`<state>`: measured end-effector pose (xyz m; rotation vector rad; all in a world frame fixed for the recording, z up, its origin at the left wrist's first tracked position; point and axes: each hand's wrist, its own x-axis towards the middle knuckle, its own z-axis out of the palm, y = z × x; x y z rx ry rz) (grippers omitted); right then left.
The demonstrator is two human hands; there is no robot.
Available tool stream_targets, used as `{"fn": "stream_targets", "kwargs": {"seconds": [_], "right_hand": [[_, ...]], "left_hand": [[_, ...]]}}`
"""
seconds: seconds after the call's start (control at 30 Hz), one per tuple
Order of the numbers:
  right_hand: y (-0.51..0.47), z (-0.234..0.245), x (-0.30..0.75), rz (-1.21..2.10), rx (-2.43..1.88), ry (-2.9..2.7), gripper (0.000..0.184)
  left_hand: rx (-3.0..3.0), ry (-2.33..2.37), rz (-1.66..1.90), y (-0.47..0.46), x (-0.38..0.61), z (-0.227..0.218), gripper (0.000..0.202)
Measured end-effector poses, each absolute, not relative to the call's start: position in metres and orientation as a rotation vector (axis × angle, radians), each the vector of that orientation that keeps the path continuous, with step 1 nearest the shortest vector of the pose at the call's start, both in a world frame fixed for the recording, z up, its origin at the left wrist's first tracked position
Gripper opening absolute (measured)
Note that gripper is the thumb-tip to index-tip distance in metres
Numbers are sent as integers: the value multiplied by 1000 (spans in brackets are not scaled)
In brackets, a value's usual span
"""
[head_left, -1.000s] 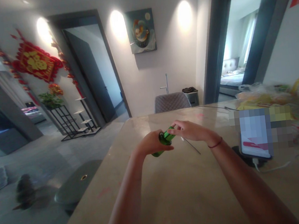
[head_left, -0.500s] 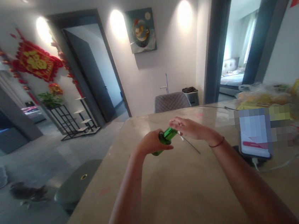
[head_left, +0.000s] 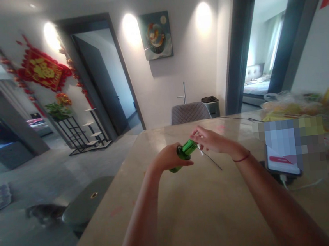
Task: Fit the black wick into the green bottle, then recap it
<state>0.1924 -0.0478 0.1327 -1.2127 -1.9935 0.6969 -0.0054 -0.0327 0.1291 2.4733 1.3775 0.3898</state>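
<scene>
My left hand (head_left: 170,156) is wrapped round a shiny green bottle (head_left: 189,147), which tilts up to the right above the table. Its lower part is mostly covered by my palm, with a bit of green showing beneath the fingers. At the bottle's upper right end, my right hand (head_left: 209,139) has its fingers bent and drawn together. Whether something small sits in those fingertips is too small to tell. Below my right hand a thin dark stick (head_left: 212,161) with a whitish upper end slants down to the right.
On the table (head_left: 191,214), a phone (head_left: 281,150) with a white cable stands at right. Plastic bags (head_left: 292,103) lie behind it. A grey chair (head_left: 189,113) is at the far edge, a green stool (head_left: 87,201) at left. A cat (head_left: 46,213) is beside the stool.
My right hand's fingers have curled in more at the bottle's end. The hands and bottle shift slightly right along with the whole view. The cat has moved right, to the stool.
</scene>
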Motion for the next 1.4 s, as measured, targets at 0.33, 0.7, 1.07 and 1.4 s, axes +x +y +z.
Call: {"fn": "stream_targets", "kwargs": {"seconds": [0.33, 0.7, 1.07, 1.4], "right_hand": [[-50, 135, 198, 725, -1016, -2008, 31], [-47, 133, 189, 627, -992, -1977, 18], [-46, 135, 187, 579, -952, -1902, 29], [-53, 132, 186, 581, -869, -2094, 57]], "left_hand": [[2472, 1436, 441, -32, -8, 130, 57], [2449, 1412, 434, -31, -11, 132, 55], [2451, 1395, 459, -31, -10, 132, 56], [2448, 1382, 475, -30, -11, 131, 54]]}}
